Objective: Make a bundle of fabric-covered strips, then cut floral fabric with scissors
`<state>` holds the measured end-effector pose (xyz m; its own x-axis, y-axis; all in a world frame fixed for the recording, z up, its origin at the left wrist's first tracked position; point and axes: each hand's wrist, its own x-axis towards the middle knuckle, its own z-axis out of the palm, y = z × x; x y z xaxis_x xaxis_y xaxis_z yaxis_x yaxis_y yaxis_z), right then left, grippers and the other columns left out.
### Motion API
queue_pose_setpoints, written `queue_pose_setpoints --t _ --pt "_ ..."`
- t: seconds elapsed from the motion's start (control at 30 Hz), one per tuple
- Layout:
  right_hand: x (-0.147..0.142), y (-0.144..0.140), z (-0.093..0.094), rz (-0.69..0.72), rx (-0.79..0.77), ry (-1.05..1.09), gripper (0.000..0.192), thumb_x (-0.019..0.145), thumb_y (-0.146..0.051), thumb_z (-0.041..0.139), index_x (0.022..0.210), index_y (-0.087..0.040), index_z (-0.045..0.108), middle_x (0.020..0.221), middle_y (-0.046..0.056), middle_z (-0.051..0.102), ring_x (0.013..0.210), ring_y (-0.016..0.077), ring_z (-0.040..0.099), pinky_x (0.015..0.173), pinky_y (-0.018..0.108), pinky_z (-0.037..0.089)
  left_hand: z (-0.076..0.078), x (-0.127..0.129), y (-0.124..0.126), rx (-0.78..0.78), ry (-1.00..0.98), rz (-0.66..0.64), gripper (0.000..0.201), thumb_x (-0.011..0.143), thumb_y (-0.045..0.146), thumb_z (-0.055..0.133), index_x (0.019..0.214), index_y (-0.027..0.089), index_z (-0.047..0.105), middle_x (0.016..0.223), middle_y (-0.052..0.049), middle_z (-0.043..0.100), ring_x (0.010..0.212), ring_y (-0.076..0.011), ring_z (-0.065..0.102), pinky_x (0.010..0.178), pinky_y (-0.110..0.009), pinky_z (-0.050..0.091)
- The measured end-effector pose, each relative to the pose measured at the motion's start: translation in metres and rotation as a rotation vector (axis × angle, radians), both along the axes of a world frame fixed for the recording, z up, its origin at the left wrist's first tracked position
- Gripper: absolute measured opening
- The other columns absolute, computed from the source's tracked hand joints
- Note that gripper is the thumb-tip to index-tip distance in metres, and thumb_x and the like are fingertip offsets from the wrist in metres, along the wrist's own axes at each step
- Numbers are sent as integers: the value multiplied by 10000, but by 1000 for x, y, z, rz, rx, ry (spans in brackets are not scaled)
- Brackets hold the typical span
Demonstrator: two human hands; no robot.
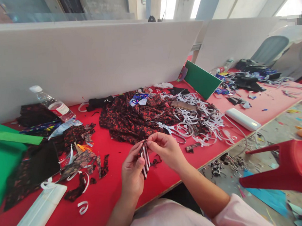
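My left hand (131, 173) and my right hand (166, 149) together pinch a small dark fabric piece with white strips (144, 158) just above the red table (156, 182). The left thumb and fingers grip its lower part, the right fingertips hold its top edge. A pair of scissors (172, 129) lies just beyond my right hand, on the edge of a heap of black cloth with red flowers (133, 119). A tangle of white strips (203, 117) spreads to the right of the scissors.
A water bottle (53, 104) lies at the back left by dark fabric scraps (77, 157). Green sheets (2, 152) and a white bar (33, 218) sit at the left. A green board (202, 79), white power bank (242, 119) and red stool (286, 170) are right.
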<state>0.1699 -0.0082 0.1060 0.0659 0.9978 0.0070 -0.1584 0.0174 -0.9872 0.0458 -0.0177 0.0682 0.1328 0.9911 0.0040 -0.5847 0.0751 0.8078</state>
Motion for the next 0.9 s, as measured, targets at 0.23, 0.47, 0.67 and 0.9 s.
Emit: queue_pose_setpoints --t 0.23,0.47,0.67,0.9 --pt "0 -3 1 -21 15 -87 124 738 -267 606 740 -156 549 643 -10 572 585 107 561 576 221 473 -3 0 -1 0 13 -16 350 676 321 714 1017 248 680 1206 -82 579 1113 -237 531 893 -318 469" --pt "0 -3 2 -34 17 -96 127 730 -268 602 726 -160 536 629 -15 565 561 103 562 547 211 473 1 0 -2 31 40 -9 340 667 317 720 996 240 690 1190 -80 583 1057 -215 560 878 -298 472" --pt "0 -5 2 -71 42 -192 102 727 -259 588 738 -167 545 644 -9 580 576 114 583 559 215 494 1 1 -2 13 38 -9 354 664 320 722 1009 250 685 1207 -83 577 1047 -216 563 842 -294 488" --pt "1 -5 3 -67 27 -213 94 727 -258 584 713 -176 540 625 -5 590 572 125 595 548 220 494 5 1 -3 17 62 1 330 657 312 727 979 242 698 1186 -83 586 1087 -244 544 902 -346 468"
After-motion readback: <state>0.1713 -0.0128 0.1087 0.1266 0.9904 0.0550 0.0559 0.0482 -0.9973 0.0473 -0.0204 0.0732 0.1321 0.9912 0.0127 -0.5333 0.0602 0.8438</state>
